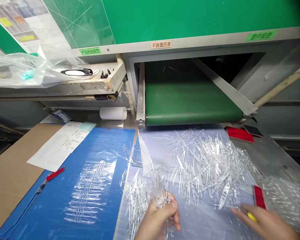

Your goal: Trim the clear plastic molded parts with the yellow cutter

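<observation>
My left hand (pixel 157 216) is shut on a bunch of clear, needle-shaped plastic parts (pixel 160 190), with more of them hanging below it. To its right lies a large tangled heap of the same parts (pixel 210 166) on a pale plastic sheet (pixel 190 216). My right hand (pixel 265 223) rests at the lower right, pinching a small yellow object (pixel 252 217) whose full shape is hidden. A red strip (pixel 259 196) stands just beyond those fingers. Further left, a neat column of clear parts (pixel 86 195) lies on a blue corrugated board (pixel 115 160), out of reach of both hands.
A green conveyor belt (pixel 190 103) comes out of a metal housing beyond the heap. Left of the blue board lie a cardboard sheet (pixel 17 166) and a printed form (pixel 65 145). Red and black pads (pixel 240 134) sit back right, and bagged parts (pixel 285 200) lie at right.
</observation>
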`<action>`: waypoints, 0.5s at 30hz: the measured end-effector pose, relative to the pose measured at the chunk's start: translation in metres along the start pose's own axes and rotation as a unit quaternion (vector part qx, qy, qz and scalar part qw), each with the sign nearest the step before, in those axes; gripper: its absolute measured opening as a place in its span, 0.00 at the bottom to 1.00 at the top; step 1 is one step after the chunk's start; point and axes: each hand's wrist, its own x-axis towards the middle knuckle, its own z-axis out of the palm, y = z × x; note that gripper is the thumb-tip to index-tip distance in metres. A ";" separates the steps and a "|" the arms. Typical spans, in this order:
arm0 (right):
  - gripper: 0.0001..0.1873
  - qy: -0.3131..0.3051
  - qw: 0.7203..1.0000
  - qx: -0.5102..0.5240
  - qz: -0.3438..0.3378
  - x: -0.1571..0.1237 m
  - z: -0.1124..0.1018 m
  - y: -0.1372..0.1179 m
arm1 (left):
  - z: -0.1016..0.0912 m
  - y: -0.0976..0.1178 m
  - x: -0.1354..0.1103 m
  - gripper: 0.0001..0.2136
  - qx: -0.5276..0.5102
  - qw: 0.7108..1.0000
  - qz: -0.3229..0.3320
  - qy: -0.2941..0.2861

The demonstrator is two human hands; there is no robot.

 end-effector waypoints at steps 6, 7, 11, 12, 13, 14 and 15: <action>0.17 0.014 0.999 -0.047 -0.001 0.121 -0.033 -0.101 | -0.001 -0.007 0.003 0.19 0.008 0.999 0.035 -0.033; 0.15 0.014 0.999 -0.038 -0.005 0.137 -0.031 -0.110 | -0.002 -0.008 0.002 0.20 0.011 0.999 0.039 -0.034; 0.13 0.017 0.999 0.024 -0.032 0.161 -0.028 -0.127 | -0.004 -0.005 0.000 0.23 0.030 0.998 0.057 -0.022; 0.12 0.029 0.998 0.044 -0.035 0.157 -0.031 -0.128 | -0.004 -0.003 0.000 0.23 0.035 0.998 0.059 -0.005; 0.11 0.043 0.996 0.067 -0.038 0.150 -0.036 -0.130 | -0.004 0.000 -0.001 0.23 0.043 0.997 0.063 0.018; 0.10 0.060 0.993 0.094 -0.038 0.140 -0.041 -0.132 | -0.002 0.004 -0.002 0.21 0.053 0.995 0.071 0.046; 0.10 0.071 0.989 0.125 -0.038 0.129 -0.046 -0.135 | 0.000 0.009 -0.003 0.19 0.064 0.992 0.082 0.075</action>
